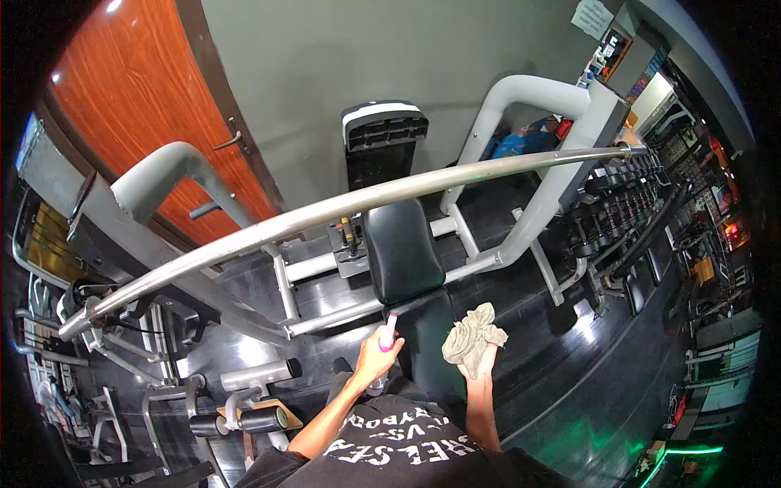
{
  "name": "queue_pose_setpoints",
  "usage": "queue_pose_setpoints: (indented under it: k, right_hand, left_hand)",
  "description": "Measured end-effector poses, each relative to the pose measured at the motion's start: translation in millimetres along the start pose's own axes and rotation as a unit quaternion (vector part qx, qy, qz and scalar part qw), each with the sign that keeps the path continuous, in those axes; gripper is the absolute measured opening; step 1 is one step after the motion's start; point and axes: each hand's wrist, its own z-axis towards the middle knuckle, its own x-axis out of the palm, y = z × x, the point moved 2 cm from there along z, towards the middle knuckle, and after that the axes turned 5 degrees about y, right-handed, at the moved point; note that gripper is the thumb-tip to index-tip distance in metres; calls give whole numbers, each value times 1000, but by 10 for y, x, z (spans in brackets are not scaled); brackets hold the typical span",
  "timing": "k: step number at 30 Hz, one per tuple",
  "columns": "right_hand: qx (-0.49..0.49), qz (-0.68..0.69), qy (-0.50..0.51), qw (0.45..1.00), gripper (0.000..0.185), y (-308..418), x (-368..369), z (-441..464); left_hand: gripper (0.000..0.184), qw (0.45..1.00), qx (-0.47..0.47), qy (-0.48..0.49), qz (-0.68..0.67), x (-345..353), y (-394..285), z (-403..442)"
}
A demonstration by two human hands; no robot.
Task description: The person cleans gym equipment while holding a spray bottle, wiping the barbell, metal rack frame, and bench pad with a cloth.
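My left hand [376, 358] is closed around a spray bottle [390, 333] with a pink and white top; most of its body is hidden behind the hand and shirt. A crumpled beige cloth [473, 340] is gripped in my right hand [480, 366], its folds spilling over the fingers. Both hands are held in front of my body, above the black padded bench [403, 252]. Beyond them a long metal barbell [350, 203] crosses the view, resting on the grey machine frame, touched by neither hand.
Grey frame uprights [537, 187] stand on both sides of the bench. A rack of dumbbells [610, 215] is at the right. Black roller pads [264, 419] stick out near my left side. A wooden door [138, 98] is at the back left.
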Motion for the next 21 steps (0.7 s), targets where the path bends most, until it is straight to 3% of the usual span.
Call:
queue_pose_setpoints:
  k: [4, 7, 8, 10, 11, 12, 14, 15, 21]
  right_hand:
    - [-22, -40, -43, 998, 36, -248, 233, 30]
    - [-8, -35, 155, 987, 29, -466, 560, 115]
    - [-12, -34, 155, 987, 29, -528, 537, 103]
    - [7, 42, 53, 998, 28, -632, 338, 167]
    - [16, 38, 266, 963, 29, -682, 299, 300]
    - [10, 36, 266, 963, 29, -744, 408, 289]
    - [-45, 20, 54, 997, 17, -892, 671, 188]
    - [-26, 77, 0, 997, 19, -939, 689, 197]
    - [12, 61, 19, 998, 36, -1177, 304, 623]
  left_hand:
    - [25, 999, 0, -19, -40, -227, -68, 59]
    - [24, 996, 31, -45, -65, -402, 5, 186]
    - [25, 995, 44, -55, -75, -462, 27, 225]
    - [24, 993, 73, -68, -66, -602, -12, 304]
    - [23, 992, 93, -73, -43, -663, -31, 347]
    - [21, 990, 112, -78, -20, -716, -59, 387]
    - [20, 992, 109, -61, -29, -793, -105, 437]
    - [20, 993, 107, -44, -31, -816, -93, 466]
    - [23, 992, 95, 28, -84, -936, -41, 666]
